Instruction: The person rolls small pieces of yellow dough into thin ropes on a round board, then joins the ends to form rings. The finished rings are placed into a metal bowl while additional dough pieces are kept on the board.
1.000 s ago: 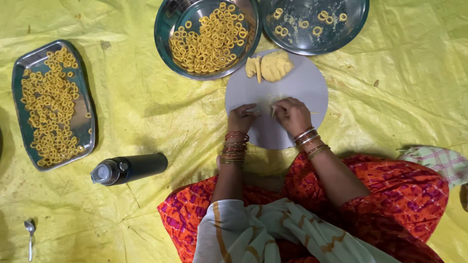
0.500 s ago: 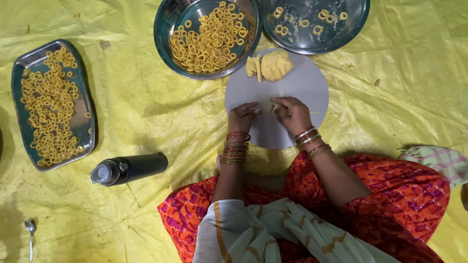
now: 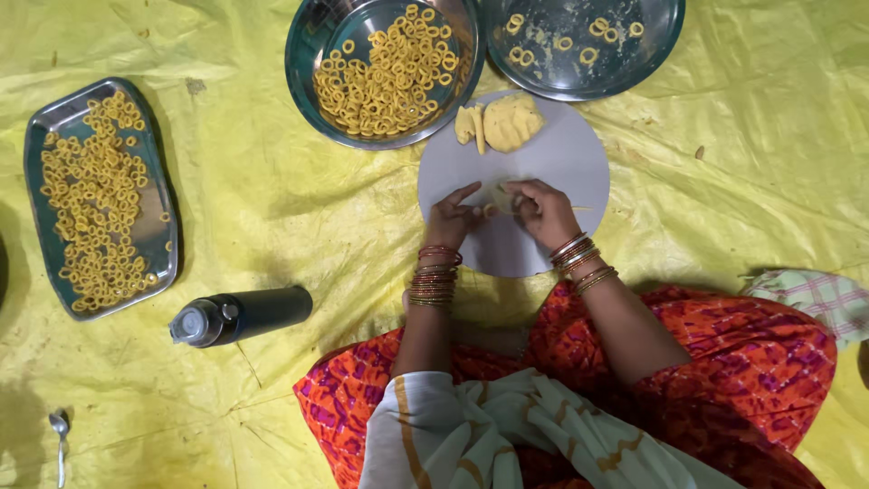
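**Shaping dough on the round board**

Both hands meet at the centre of the frame, over a pale grey round board (image 3: pixel 543 172). The left hand (image 3: pixel 450 217) and right hand (image 3: pixel 543 213) have their fingertips pinched together on a small piece of dough (image 3: pixel 496 197), which lies on the board between them; a thin strand of it seems to run out to the right of the right hand. From where I stand, the piece looks soft enough to tear, so I would judge light, even pressure from both sides best, with the thickness kept uniform and the work kept on the smooth board, away from the sheet.

The larger dough lump (image 3: pixel 511 120) and a smaller cut piece beside it sit at the board's top edge, within easy reach.

Above the board, in the upper middle of the frame, a steel bowl (image 3: pixel 303 63) is heaped with small yellow rings, and to its right a steel plate (image 3: pixel 665 36) holds only 6 or so. At the left edge, a rectangular steel tray (image 3: pixel 41 145) carries many more rings spread in 1 layer.

Everything rests on a crinkled yellow plastic sheet (image 3: pixel 742 118) covering the floor. A dark bottle (image 3: pixel 240 315) lies on its side at lower left, a spoon (image 3: pixel 59 426) near the bottom-left corner, and a checked cloth (image 3: pixel 815 294) at the right edge.
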